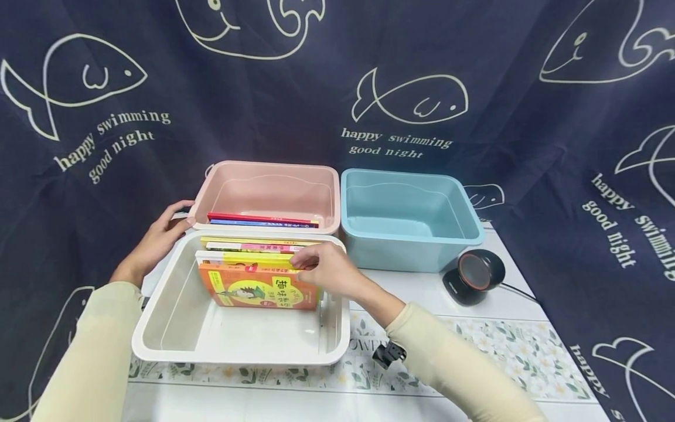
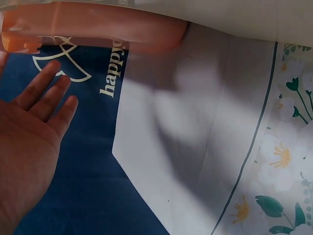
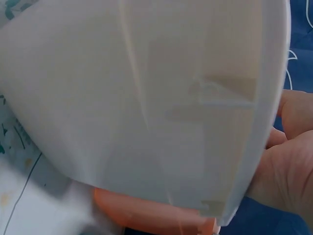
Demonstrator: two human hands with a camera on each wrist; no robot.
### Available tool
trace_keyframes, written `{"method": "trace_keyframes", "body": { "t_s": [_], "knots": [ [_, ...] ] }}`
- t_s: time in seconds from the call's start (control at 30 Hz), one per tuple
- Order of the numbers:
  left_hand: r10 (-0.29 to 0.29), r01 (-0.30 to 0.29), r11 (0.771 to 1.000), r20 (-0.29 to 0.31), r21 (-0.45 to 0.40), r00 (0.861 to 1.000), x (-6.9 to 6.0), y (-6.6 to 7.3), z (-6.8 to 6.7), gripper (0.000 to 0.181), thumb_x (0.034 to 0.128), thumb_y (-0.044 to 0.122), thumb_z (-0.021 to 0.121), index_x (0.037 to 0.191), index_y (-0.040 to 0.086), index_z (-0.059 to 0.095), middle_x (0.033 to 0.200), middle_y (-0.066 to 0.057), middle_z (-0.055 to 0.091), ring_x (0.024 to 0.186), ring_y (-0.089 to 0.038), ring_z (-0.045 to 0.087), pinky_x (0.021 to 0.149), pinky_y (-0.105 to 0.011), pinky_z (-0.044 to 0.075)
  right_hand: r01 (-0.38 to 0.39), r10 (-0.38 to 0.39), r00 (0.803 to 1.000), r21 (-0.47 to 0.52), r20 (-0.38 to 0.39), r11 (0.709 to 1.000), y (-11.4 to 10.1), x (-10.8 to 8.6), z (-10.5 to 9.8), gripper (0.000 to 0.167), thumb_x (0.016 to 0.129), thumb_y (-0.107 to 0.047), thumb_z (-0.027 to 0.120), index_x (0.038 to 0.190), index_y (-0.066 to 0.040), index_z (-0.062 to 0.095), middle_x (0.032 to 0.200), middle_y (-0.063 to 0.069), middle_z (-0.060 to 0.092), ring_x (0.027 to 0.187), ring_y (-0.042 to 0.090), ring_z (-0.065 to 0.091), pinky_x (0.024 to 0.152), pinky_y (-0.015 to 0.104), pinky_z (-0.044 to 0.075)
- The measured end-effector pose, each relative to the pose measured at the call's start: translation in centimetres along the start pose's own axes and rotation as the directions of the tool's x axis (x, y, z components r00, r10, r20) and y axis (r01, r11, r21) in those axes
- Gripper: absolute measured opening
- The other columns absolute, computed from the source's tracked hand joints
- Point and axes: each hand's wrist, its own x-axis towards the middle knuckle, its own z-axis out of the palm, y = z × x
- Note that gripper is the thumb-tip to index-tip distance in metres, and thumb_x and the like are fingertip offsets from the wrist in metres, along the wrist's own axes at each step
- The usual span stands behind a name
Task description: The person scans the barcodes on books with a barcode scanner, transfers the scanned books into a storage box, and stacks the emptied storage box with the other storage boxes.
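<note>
Several thin books stand on edge in the white bin point(image 1: 237, 355), across its back half. Foremost is an orange book point(image 1: 258, 286) with a cartoon cover, tilted slightly; behind it stands a white and yellow book point(image 1: 221, 258). My right hand point(image 1: 331, 271) pinches the orange book's top edge near its right end; whether the yellow one is also between the fingers, I cannot tell. My left hand point(image 1: 158, 237) touches the pink bin point(image 1: 271, 170) at its front left corner, fingers extended. In the left wrist view the left palm point(image 2: 29, 142) shows, fingers loosely straight.
Red and blue books point(image 1: 263, 222) stand in the pink bin, against its front wall. A blue bin point(image 1: 395, 258) stands to its right. Farther right is a black round device point(image 1: 474, 275) with a cable. A dark fish-print curtain point(image 1: 295, 117) hangs behind the white, flower-banded table point(image 1: 506, 346).
</note>
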Motion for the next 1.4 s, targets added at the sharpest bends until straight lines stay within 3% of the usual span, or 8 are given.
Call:
{"method": "trace_keyframes", "body": {
  "t_s": [0.2, 0.63, 0.97, 1.2, 1.4],
  "knots": [
    [-0.003, 0.003, 1.0, -0.006, 0.002, 1.0, 0.2, 0.0, 0.0, 0.072, 0.1073, 0.054, 0.044, 0.166, 0.027, 0.013, 0.162, -0.03, 0.033, 0.14, -0.05, 0.041, 0.112, -0.069, 0.037, -0.009, 0.009, 1.0, -0.026, -0.02, 1.0, -0.2, 0.6, 1.1, 0.023, 0.085, 0.001, 0.079, 0.107, -0.005, 0.079, 0.098, 0.007, 0.078, 0.085, 0.01, 0.068, 0.08, 0.022, 0.057],
    [0.013, -0.013, 1.0, -0.005, -0.007, 1.0, 0.4, -0.1, 0.6, 0.071, 0.1069, 0.056, 0.044, 0.166, 0.031, 0.013, 0.161, -0.029, 0.036, 0.139, -0.047, 0.043, 0.113, -0.067, 0.038, -0.052, 0.051, 0.998, -0.025, -0.048, 0.998, 0.3, 1.3, 3.3, 0.017, 0.089, -0.007, 0.076, 0.104, -0.014, 0.082, 0.097, -0.001, 0.078, 0.083, 0.008, 0.065, 0.076, 0.022, 0.054],
    [0.014, -0.014, 1.0, -0.019, 0.01, 1.0, 0.1, -0.3, 0.2, 0.069, 0.1076, 0.055, 0.042, 0.166, 0.031, 0.013, 0.16, -0.028, 0.038, 0.135, -0.044, 0.046, 0.112, -0.067, 0.04, -0.024, 0.022, 0.999, -0.07, -0.029, 0.997, -0.3, 2.2, 4.1, 0.016, 0.09, -0.011, 0.078, 0.105, -0.016, 0.082, 0.101, -0.001, 0.08, 0.084, 0.005, 0.067, 0.076, 0.019, 0.055],
    [0.015, -0.015, 1.0, -0.022, 0.009, 1.0, 0.0, -0.3, 0.1, 0.069, 0.108, 0.054, 0.042, 0.166, 0.03, 0.013, 0.16, -0.028, 0.037, 0.135, -0.044, 0.046, 0.111, -0.067, 0.041, -0.019, 0.022, 0.999, -0.103, 0.027, 0.995, -0.3, 2.7, 4.5, 0.024, 0.089, -0.011, 0.081, 0.113, -0.014, 0.081, 0.113, 0.001, 0.079, 0.093, 0.006, 0.07, 0.083, 0.021, 0.058],
    [0.003, -0.003, 1.0, -0.012, -0.012, 1.0, 0.1, -0.2, 0.3, 0.07, 0.1076, 0.055, 0.042, 0.166, 0.031, 0.012, 0.162, -0.029, 0.034, 0.137, -0.048, 0.044, 0.111, -0.069, 0.038, -0.015, 0.016, 1.0, -0.082, 0.021, 0.997, -0.2, 2.5, 4.5, 0.024, 0.09, -0.009, 0.078, 0.114, -0.013, 0.081, 0.114, 0.002, 0.079, 0.092, 0.007, 0.07, 0.08, 0.02, 0.057]
  ]
}}
